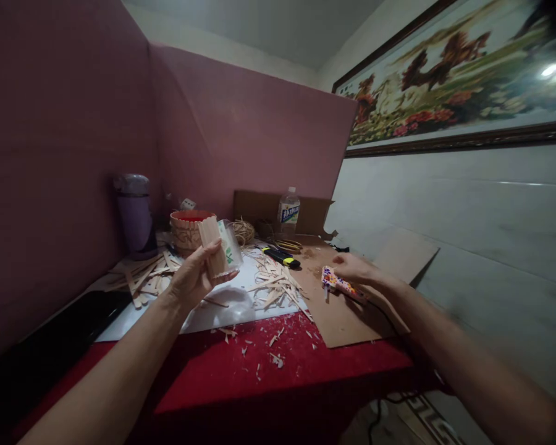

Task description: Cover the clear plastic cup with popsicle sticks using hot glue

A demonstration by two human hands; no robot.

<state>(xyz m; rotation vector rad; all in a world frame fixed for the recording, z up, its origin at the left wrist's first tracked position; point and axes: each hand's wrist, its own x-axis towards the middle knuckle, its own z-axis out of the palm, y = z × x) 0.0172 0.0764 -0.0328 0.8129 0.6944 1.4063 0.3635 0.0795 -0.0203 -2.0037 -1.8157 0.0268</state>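
Observation:
My left hand (199, 272) is closed around a flat panel of wooden craft sticks (212, 247) set side by side. A clear plastic piece with a green-printed label (229, 247) is against the panel, in the same grip. My right hand (352, 269) is low over the brown cardboard, its fingers curled and partly blurred. Just in front of it is a flower-patterned glue gun (338, 283) with a dark cord; whether the fingers touch it I cannot tell. Between the hands, loose thin wood strips (278, 281) lie in a heap on white paper (222, 314).
A round stick-sided basket with a red inside (192, 232) stands behind my left hand, beside a purple flask (135, 216). Further back are a yellow-black cutter (282, 256), pliers (287, 245), twine (243, 232) and a bottle (289, 213). Wood scraps dot the red cloth (259, 377).

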